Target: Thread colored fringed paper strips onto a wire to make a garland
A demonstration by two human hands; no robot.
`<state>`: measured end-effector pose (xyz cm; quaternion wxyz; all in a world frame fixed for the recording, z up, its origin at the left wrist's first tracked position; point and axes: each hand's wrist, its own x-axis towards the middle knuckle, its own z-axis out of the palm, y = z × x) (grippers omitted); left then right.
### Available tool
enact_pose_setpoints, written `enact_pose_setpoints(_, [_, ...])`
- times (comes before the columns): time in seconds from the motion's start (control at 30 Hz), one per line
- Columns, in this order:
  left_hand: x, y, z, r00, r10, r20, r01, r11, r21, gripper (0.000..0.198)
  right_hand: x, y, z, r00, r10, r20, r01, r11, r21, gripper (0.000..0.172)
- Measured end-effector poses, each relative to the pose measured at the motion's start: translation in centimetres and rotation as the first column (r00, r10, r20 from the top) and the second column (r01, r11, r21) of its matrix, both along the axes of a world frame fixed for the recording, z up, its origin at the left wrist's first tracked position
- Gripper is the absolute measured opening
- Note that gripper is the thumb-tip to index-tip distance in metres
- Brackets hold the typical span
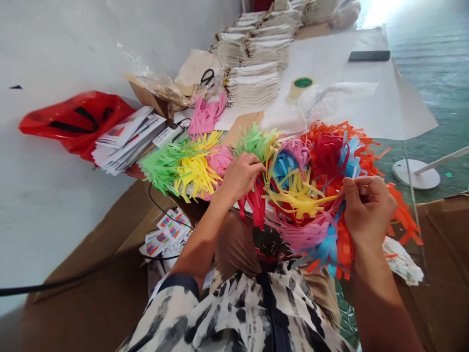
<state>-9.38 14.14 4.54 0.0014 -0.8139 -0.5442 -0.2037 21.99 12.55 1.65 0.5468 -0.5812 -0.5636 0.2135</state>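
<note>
A large bunch of multicoloured cut-paper fringe (300, 195) fills the middle of the view, in green, yellow, pink, blue, red and orange strips. My left hand (240, 178) grips the fringe near its green and yellow strands, fingers curled over the paper. My right hand (366, 210) pinches strips at the bunch's right side, between thumb and fingers, beside the blue and orange paper. A separate green and yellow fringe (176, 168) extends to the left, with pink paper (220, 160) beside it. The bunch's core is hidden by strips.
Stacks of cream fabric pieces (254, 63) line the table's far side, near black-handled scissors (207, 77) and a tape roll (300, 88). A red plastic bag (76, 122) and printed papers (126, 139) lie left. A black phone (369, 55) rests on white sheeting (340, 63). Cardboard (91, 244) covers the floor.
</note>
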Motion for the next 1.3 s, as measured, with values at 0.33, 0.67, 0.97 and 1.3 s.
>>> enact_pose_setpoints(0.33, [-0.6,1.6,0.2,0.913,-0.149,0.381,0.114,0.987,0.112,0.011,-0.2,-0.4,0.1,1.000,0.022,-0.014,-0.023,1.000,-0.014,0.036])
enact_pose_setpoints(0.67, [-2.9,7.6,2.8,0.163,-0.168,0.972,-0.033,0.984,0.176,0.046,-0.3,-0.1,0.2,0.944,0.064,-0.325,-0.076,0.997,-0.025,0.038])
enact_pose_setpoints(0.97, [0.5,8.5,6.6,0.576,-0.353,0.737,0.165,0.934,0.318,0.037,1.2,1.4,2.5,0.675,0.080,-0.734,-0.370,0.897,-0.242,0.048])
enact_pose_setpoints(1.3, [10.2,2.9,4.8,0.692,-0.450,0.564,0.485,0.869,0.098,0.006,0.7,1.6,4.5,0.590,0.082,-0.803,-0.396,0.896,-0.199,0.055])
